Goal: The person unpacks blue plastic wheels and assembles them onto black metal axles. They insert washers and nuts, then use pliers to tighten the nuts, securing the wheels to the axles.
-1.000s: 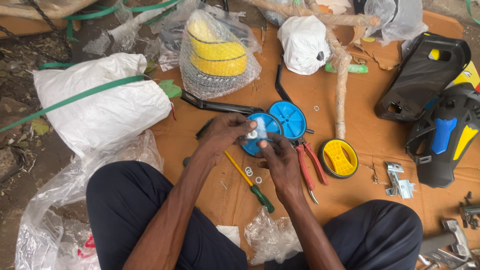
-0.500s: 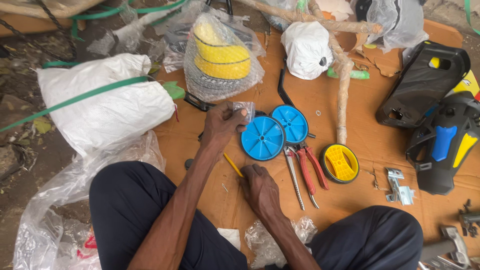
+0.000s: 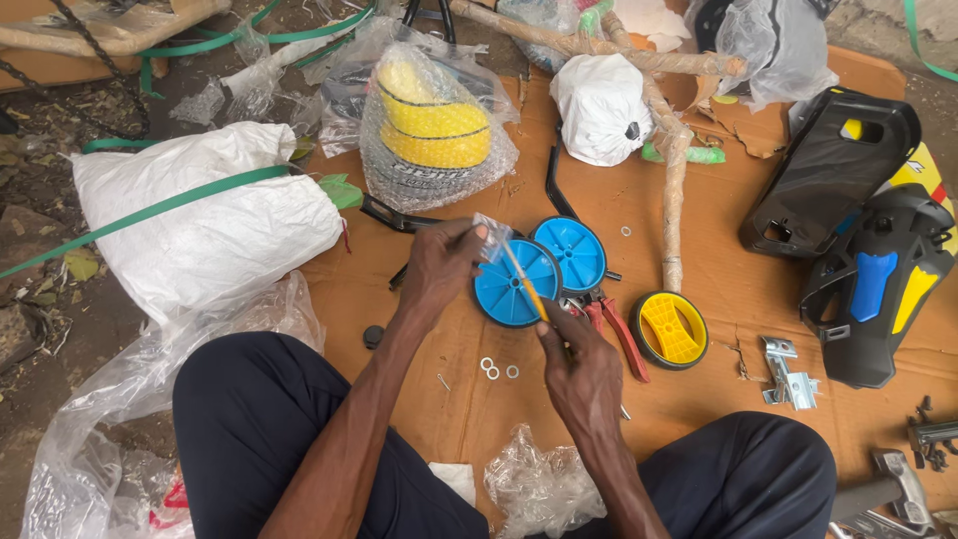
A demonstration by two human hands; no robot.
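- my left hand point(image 3: 439, 268) pinches a small clear plastic bag point(image 3: 492, 240) between thumb and fingertips, above the blue wheels point(image 3: 544, 269) on the cardboard point(image 3: 718, 299).
- my right hand point(image 3: 582, 374) is closed around a yellow-handled screwdriver point(image 3: 527, 284), its tip pointing up at the bag.
- red-handled pliers point(image 3: 619, 334) lie just beside my right hand.
- small washers point(image 3: 496, 370) sit on the cardboard between my hands.
- a yellow wheel point(image 3: 671, 328) lies further right.

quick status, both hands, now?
Left hand: closed, pinching a small clear plastic bag.
Right hand: closed on a yellow-handled screwdriver, its tip at the bag.
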